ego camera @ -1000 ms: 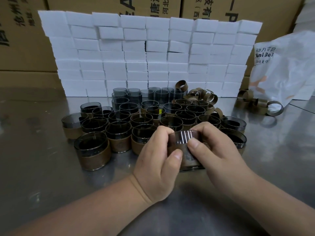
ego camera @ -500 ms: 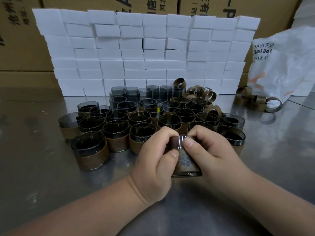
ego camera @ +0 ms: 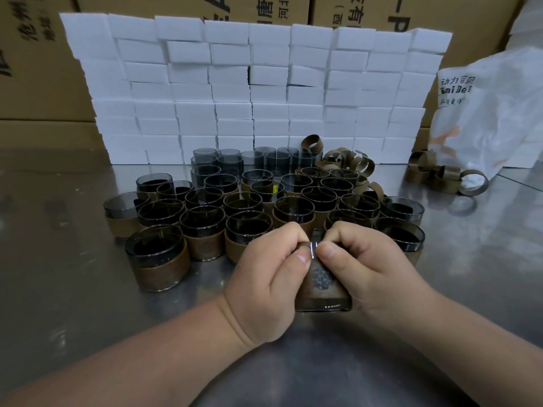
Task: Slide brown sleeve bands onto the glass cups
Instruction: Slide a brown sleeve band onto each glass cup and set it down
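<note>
Head view: left hand (ego camera: 264, 277) and right hand (ego camera: 373, 268) both grip one glass cup (ego camera: 312, 248) between them, thumbs meeting at the upper edge of its sleeve band (ego camera: 321, 284). Cup axis tilted: base toward the near edge of the tabletop (ego camera: 73, 289), rim away. Neither hand nearer. Just beyond, banded cups (ego camera: 160, 257) crowd; loose bands (ego camera: 449, 179) lie far right.

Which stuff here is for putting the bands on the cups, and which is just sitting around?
For the job:
held cup, gripped by the left hand and right hand
banded cups
bare cups
loose brown bands

Just lying about:
white foam blocks
cardboard boxes
white bag
</note>
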Available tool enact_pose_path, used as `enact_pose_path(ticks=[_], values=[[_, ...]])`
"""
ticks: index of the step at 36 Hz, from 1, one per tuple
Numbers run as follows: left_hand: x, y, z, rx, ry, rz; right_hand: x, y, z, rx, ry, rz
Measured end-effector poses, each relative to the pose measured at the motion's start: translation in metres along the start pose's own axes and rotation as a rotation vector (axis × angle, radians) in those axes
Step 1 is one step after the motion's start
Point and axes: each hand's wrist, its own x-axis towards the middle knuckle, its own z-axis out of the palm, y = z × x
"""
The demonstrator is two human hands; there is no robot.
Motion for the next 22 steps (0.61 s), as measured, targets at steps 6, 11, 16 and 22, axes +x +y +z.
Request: enact_pose_path(ticks=[6,11,16,22], values=[[0.0005,0.0003,0.0007,-0.009,0.002,0.006,-0.0004,-0.0003,0.0004,-0.021,0.011,-0.004],[-0.0003,0.0,0.0012,-0.009,0.008,0.006,0.0002,-0.0013,0.0,-0.06,0.006,-0.02],[-0.0004,0.0003,0.0007,-0.007,0.003,0.011,-0.0001,-0.0009,-0.0002,-0.072,0.013,-0.03],[0.0,-0.0004,0.0014,-0.004,0.002,0.004,-0.0004,-0.0009,-0.0002,-0.066,0.014,-0.034]])
